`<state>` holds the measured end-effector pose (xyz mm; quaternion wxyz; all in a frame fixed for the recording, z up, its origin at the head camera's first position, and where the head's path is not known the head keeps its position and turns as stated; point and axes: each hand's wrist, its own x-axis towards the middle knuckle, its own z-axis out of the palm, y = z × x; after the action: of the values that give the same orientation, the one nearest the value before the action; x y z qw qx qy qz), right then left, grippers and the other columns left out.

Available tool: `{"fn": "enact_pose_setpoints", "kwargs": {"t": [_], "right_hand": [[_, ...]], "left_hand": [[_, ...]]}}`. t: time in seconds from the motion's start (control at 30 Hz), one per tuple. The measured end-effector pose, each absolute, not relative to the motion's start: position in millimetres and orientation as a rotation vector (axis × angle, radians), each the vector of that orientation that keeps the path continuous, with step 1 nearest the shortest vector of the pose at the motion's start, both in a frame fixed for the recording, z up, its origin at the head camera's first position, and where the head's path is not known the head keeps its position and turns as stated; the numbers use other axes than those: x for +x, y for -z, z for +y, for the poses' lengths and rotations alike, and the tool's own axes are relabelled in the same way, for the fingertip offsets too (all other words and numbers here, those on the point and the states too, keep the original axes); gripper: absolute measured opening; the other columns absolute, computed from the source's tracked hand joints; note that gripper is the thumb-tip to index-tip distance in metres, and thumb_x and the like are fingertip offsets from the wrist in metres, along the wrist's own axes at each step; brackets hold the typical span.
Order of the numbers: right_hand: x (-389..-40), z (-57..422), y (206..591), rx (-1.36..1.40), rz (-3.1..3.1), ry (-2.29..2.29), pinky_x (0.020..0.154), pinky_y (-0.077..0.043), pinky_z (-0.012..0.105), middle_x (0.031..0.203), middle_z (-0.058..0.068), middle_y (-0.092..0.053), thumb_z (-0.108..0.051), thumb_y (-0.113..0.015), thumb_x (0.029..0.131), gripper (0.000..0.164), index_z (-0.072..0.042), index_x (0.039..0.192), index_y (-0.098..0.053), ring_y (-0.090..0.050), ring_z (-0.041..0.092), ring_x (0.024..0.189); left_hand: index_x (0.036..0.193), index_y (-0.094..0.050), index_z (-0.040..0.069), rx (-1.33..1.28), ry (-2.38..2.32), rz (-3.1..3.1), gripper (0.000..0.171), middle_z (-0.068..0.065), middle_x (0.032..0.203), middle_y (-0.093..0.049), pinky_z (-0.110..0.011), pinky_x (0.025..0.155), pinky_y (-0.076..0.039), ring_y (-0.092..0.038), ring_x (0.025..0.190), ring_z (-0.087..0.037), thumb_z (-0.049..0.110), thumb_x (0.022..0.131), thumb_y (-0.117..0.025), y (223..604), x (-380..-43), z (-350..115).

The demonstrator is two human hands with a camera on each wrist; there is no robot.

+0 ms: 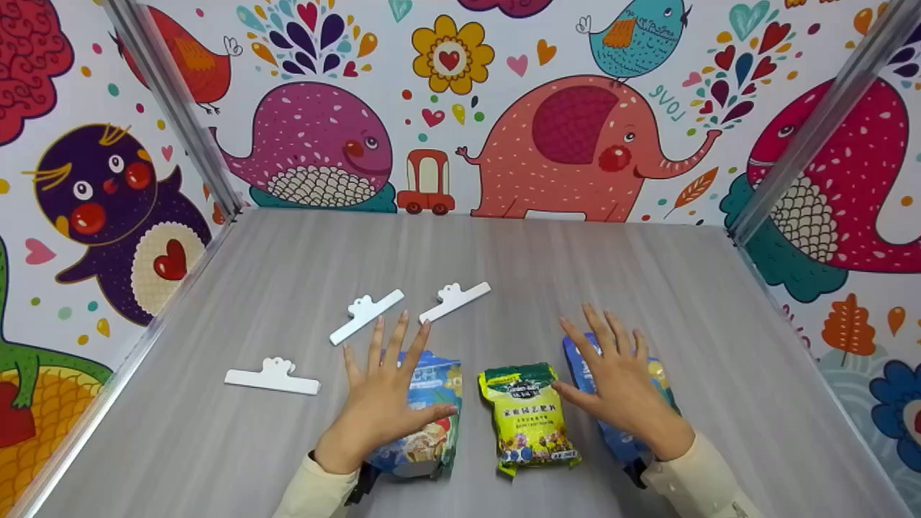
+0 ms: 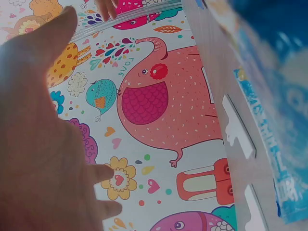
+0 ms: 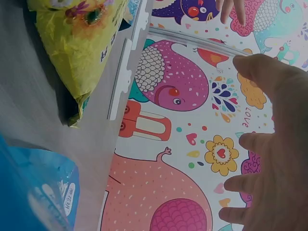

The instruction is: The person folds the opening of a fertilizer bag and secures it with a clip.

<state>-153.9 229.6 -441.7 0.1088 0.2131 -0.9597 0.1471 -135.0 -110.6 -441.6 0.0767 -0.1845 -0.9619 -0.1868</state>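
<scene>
My left hand (image 1: 385,392) is spread with straight fingers above a blue bag (image 1: 435,442) printed with food pictures, partly covering it in the head view. My right hand (image 1: 619,388) is likewise spread over a second blue bag (image 1: 611,435) at the right, hiding much of it. Between the hands lies a yellow and green bag (image 1: 532,417) with flowers printed near its bottom. Both wrist views show the hands raised with nothing in them: the left hand (image 2: 53,130) at the left, the right hand (image 3: 269,159) at the right.
Three white bag clips lie on the grey table (image 1: 540,266): one clip at the left (image 1: 272,378), another (image 1: 367,316) beyond my left fingertips, a third (image 1: 455,302) right of it. Printed panels with metal corner posts (image 1: 180,115) enclose the table's back and sides.
</scene>
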Motion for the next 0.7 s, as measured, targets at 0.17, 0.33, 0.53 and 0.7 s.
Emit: {"fn": "enact_pose_setpoints", "kwargs": {"t": [0.17, 0.33, 0.53, 0.7], "right_hand": [[-155.6, 226.2, 440.0, 0.680, -2.777, -0.470, 0.105, -0.013, 0.074, 0.161, 0.017, -0.018, -0.046, -0.075, 0.085, 0.084, -0.017, 0.153, -0.037, -0.017, 0.047, 0.144], [-156.3, 222.1, 439.6, 0.721, -2.777, -0.526, 0.105, -0.020, 0.073, 0.160, 0.018, -0.023, -0.042, -0.076, 0.086, 0.081, -0.014, 0.152, -0.039, -0.020, 0.047, 0.143], [-158.2, 217.3, 436.3, 0.745, -2.770, -0.542, 0.102, -0.026, 0.074, 0.159, 0.019, -0.028, -0.040, -0.076, 0.086, 0.080, -0.014, 0.152, -0.040, -0.026, 0.046, 0.141], [-161.3, 213.6, 434.5, 0.817, -2.698, -0.579, 0.101, -0.033, 0.070, 0.155, 0.021, -0.033, -0.036, -0.078, 0.086, 0.080, -0.011, 0.151, -0.040, -0.033, 0.045, 0.137]], "left_hand": [[0.158, -0.020, 0.018, -0.527, 0.589, -2.849, 0.109, -0.016, 0.164, -0.014, -0.082, 0.100, -0.006, -0.011, 0.146, -0.049, 0.073, 0.076, -0.067, 441.7, -133.9, -116.7], [0.158, -0.017, 0.019, -0.493, 0.638, -2.842, 0.109, -0.016, 0.163, -0.015, -0.081, 0.101, -0.007, -0.013, 0.146, -0.048, 0.068, 0.077, -0.071, 443.6, -133.6, -121.9], [0.159, -0.015, 0.015, -0.460, 0.717, -2.854, 0.109, -0.019, 0.163, -0.015, -0.080, 0.102, -0.009, -0.011, 0.146, -0.046, 0.064, 0.080, -0.071, 446.9, -134.1, -126.3], [0.159, -0.014, 0.010, -0.440, 0.796, -2.850, 0.108, -0.021, 0.162, -0.016, -0.080, 0.100, -0.014, -0.012, 0.146, -0.046, 0.060, 0.082, -0.071, 448.1, -133.8, -129.2]]}}
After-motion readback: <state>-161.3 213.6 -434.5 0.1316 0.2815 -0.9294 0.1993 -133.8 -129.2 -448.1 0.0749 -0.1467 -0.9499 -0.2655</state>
